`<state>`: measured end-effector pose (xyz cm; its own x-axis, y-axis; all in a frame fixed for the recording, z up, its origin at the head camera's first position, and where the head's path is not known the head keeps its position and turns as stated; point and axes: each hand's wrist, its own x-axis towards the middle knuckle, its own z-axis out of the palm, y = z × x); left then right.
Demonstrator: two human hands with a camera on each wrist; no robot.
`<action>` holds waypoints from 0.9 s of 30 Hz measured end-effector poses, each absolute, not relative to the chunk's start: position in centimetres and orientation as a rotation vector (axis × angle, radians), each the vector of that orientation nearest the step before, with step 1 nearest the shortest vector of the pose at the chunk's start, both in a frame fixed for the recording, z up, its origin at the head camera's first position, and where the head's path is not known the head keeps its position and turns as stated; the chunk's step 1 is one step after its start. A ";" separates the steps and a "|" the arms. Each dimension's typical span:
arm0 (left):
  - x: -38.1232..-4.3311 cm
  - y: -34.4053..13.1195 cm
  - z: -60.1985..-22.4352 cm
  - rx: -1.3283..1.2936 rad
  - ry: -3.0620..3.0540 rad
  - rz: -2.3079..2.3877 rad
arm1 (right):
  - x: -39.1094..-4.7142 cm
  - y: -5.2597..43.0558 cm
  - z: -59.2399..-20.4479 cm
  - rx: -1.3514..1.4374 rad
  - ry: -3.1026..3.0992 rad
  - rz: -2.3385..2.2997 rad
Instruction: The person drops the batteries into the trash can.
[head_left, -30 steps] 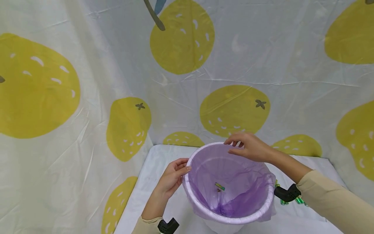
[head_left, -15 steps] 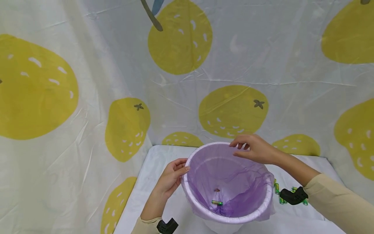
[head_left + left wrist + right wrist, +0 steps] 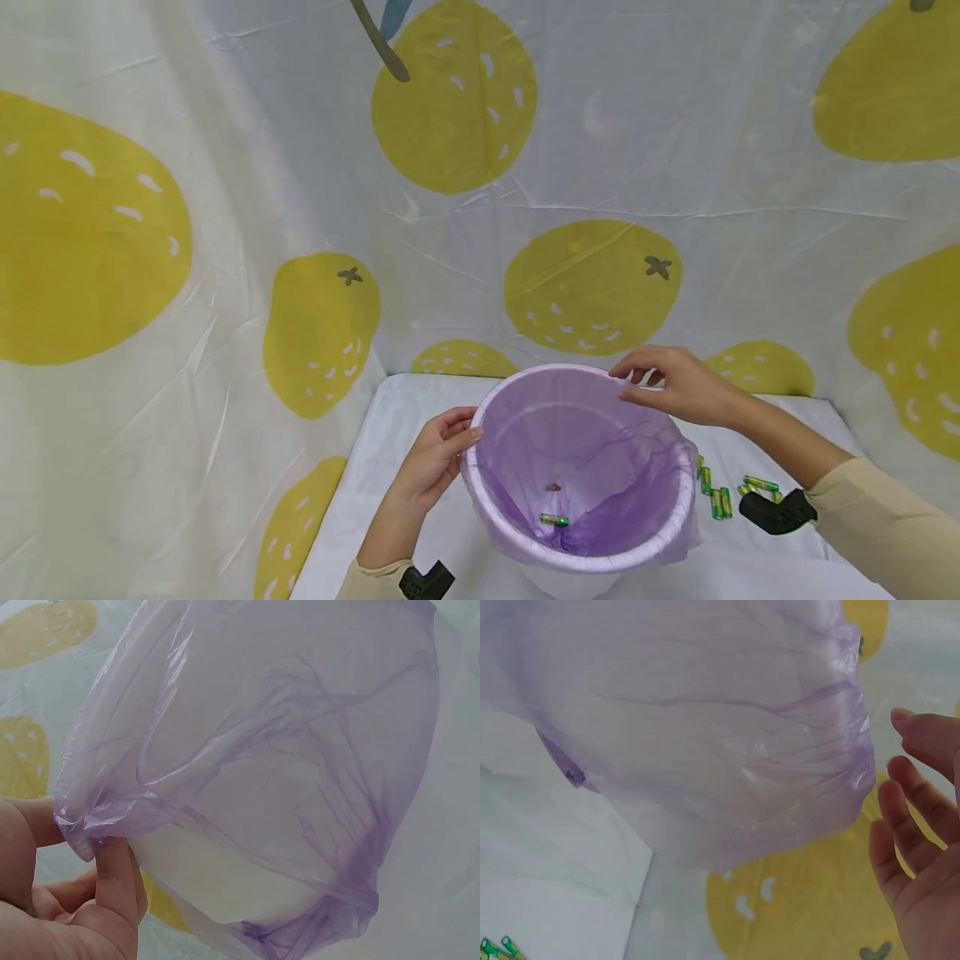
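A white bin lined with a thin purple plastic bag stands with its opening toward the head camera. At the rim's left, my left hand pinches the bag-covered edge, thumb over it and fingers outside. My right hand hovers by the back right rim, fingers loosely bent and holding nothing. In the right wrist view, a gap separates that hand from the bag. Inside, near the bottom, lies one green and yellow battery, with a small brown thing behind it.
Several green and yellow batteries lie on the white tabletop right of the bin, some partly behind the right wrist's black camera. A curtain with yellow fruit prints hangs behind and at the left.
The battery inside the bin has dropped lower toward the bottom and lies flatter. My right hand has drifted right, away from the bin's middle. The left hand keeps its hold on the rim.
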<state>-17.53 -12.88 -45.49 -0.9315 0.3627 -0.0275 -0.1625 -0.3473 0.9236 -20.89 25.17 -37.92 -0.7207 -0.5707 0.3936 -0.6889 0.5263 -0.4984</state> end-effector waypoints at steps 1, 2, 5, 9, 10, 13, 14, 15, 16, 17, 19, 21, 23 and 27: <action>-17.5 -12.9 -45.5 0.255 1.563 2.332 | -20.8 25.3 -37.9 1.068 -2.584 0.964; -17.5 -12.9 -45.5 0.250 1.560 2.334 | -20.7 25.5 -37.9 1.057 -2.589 0.961; -17.5 -12.9 -45.6 0.249 1.560 2.334 | -20.4 26.1 -37.9 1.026 -2.596 0.959; -17.5 -12.9 -45.6 0.259 1.562 2.331 | -20.1 27.1 -38.2 0.995 -2.585 0.951; -17.5 -12.9 -45.6 0.261 1.562 2.330 | -20.0 27.3 -38.3 0.987 -2.586 0.951; -17.5 -12.9 -45.6 0.262 1.560 2.329 | -19.9 27.9 -38.6 0.951 -2.591 0.948; -17.5 -12.9 -45.6 0.263 1.559 2.329 | -19.8 28.1 -38.7 0.943 -2.593 0.947; -17.5 -12.9 -45.5 0.263 1.556 2.332 | -19.8 28.3 -38.8 0.934 -2.592 0.947; -17.5 -12.9 -45.5 0.262 1.554 2.335 | -19.8 28.4 -38.8 0.930 -2.590 0.941; -17.5 -12.9 -45.5 0.262 1.553 2.339 | -19.8 28.5 -38.9 0.926 -2.586 0.935; -17.5 -12.9 -45.4 0.262 1.552 2.341 | -19.7 28.8 -39.0 0.935 -2.578 0.927; -17.5 -13.0 -45.5 0.260 1.548 2.344 | -19.7 29.0 -39.2 0.940 -2.572 0.922; -17.5 -12.9 -45.5 0.263 1.549 2.338 | -19.6 29.2 -39.4 0.939 -2.570 0.920; -17.5 -12.8 -45.6 0.262 1.542 2.339 | -19.4 29.7 -40.1 0.930 -2.563 0.917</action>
